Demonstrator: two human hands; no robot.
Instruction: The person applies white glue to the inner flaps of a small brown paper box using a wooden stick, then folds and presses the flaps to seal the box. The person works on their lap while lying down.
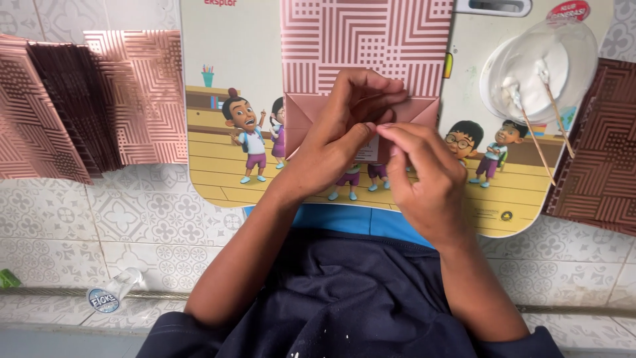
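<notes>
A pink paper bag point(368, 40) with a white geometric line pattern lies on a cartoon-printed lap board point(232, 93). Its near end is folded into plain pink flaps point(301, 116). My left hand point(344, 129) presses down on the folded flaps, fingers curled over the middle. My right hand point(424, 179) pinches a small flap edge right beside the left fingertips. Both hands touch the bag's folded bottom, which they partly hide.
A clear plastic lid point(540, 66) with white glue and two thin sticks point(540, 142) rests on the board's right part. Stacks of folded pink and brown patterned bags lie at left point(86, 99) and right point(599, 152) on the tiled floor. A small squeezed tube point(112, 295) lies near left.
</notes>
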